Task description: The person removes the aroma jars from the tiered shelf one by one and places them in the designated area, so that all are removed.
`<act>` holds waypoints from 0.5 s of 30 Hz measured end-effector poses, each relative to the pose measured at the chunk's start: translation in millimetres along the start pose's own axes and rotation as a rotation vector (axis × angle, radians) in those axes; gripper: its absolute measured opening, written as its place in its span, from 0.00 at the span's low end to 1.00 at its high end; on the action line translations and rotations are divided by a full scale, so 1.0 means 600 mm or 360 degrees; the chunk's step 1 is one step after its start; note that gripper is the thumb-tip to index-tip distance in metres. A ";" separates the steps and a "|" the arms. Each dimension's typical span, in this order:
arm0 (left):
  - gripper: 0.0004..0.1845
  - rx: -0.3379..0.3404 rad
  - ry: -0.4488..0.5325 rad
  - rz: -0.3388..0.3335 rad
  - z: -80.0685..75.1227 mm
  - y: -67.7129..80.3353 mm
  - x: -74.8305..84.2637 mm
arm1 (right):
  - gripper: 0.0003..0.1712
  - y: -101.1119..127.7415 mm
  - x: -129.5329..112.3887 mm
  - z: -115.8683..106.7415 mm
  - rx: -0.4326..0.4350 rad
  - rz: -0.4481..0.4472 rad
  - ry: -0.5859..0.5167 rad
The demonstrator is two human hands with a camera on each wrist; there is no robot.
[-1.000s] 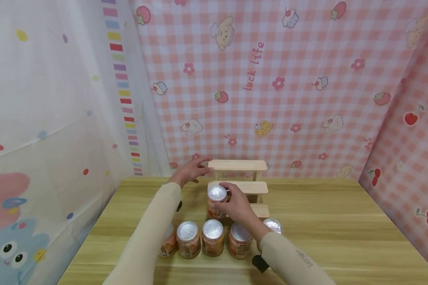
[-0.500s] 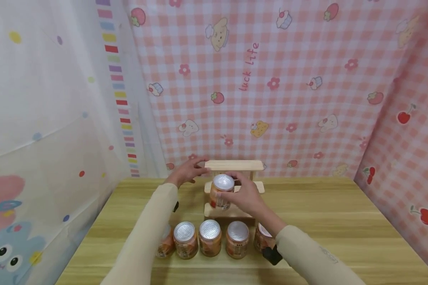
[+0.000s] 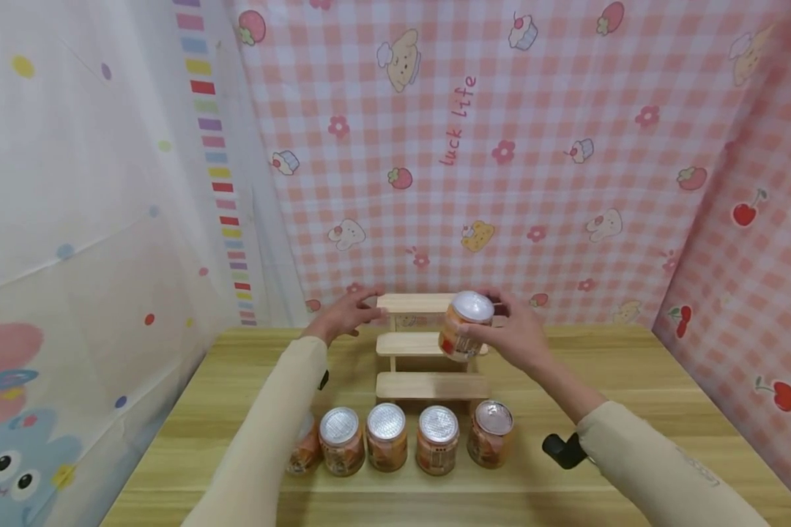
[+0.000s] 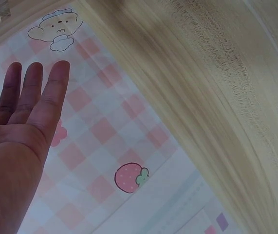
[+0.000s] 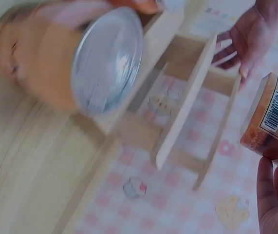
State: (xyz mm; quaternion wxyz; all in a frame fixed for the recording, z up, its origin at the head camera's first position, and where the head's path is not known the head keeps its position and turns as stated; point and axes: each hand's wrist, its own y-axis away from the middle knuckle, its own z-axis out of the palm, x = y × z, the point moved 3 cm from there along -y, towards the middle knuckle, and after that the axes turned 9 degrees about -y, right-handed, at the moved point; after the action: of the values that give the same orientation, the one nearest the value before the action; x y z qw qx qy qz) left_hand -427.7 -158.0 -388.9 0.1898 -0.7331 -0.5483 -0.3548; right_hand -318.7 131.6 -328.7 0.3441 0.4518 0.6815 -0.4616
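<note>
My right hand [image 3: 522,337] grips an orange-labelled jar with a silver lid [image 3: 460,333], thumb on the near side. The jar is in the air, slightly tilted, in front of the right part of a three-step wooden rack [image 3: 431,385]. In the right wrist view the jar [image 5: 270,119] shows its barcode. At the left end of the rack's top step is my left hand [image 3: 344,317], its fingertips at the board's end; whether they touch it I cannot tell. The left wrist view shows that hand [image 4: 22,139] with fingers straight and nothing in the palm.
Several similar jars stand in a row before the rack, among them one at the right end [image 3: 491,435] and one in the middle [image 3: 387,438]. My left sleeve partly covers the leftmost jar [image 3: 305,450]. A pink checked cloth [image 3: 567,197] hangs behind the wooden table [image 3: 606,410].
My right hand has lifted the jar from low at the rack's left front, carrying it up and to the right. My left hand has stayed at the rack's left end.
</note>
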 end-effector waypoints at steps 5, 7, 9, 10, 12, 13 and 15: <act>0.29 -0.0007 0.0000 0.0000 0.000 -0.002 0.000 | 0.39 0.011 0.012 -0.044 0.0019 0.0014 0.0070; 0.29 -0.0009 -0.0001 -0.0001 -0.001 -0.001 0.000 | 0.39 0.019 0.020 -0.060 0.0030 0.0017 0.0096; 0.29 -0.0005 0.0002 -0.0005 -0.001 -0.001 0.001 | 0.38 0.027 0.029 -0.074 0.0044 0.0032 0.0126; 0.29 -0.0005 0.0003 -0.0004 -0.001 -0.001 0.001 | 0.38 0.032 0.034 -0.080 0.0041 0.0049 0.0132; 0.28 -0.0006 0.0008 -0.0010 -0.001 0.000 0.002 | 0.38 0.042 0.046 -0.092 0.0037 0.0073 0.0144; 0.28 -0.0007 0.0011 -0.0014 -0.001 0.000 0.002 | 0.38 0.047 0.053 -0.097 0.0035 0.0086 0.0145; 0.27 -0.0011 0.0016 -0.0017 0.000 -0.001 0.003 | 0.38 0.058 0.067 -0.108 0.0040 0.0104 0.0168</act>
State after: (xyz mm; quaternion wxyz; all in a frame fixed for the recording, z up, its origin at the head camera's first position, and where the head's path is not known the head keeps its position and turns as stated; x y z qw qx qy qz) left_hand -427.8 -157.1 -387.7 0.1881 -0.7290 -0.5502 -0.3612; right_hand -303.8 210.1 -353.8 0.3169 0.5018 0.6777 -0.4341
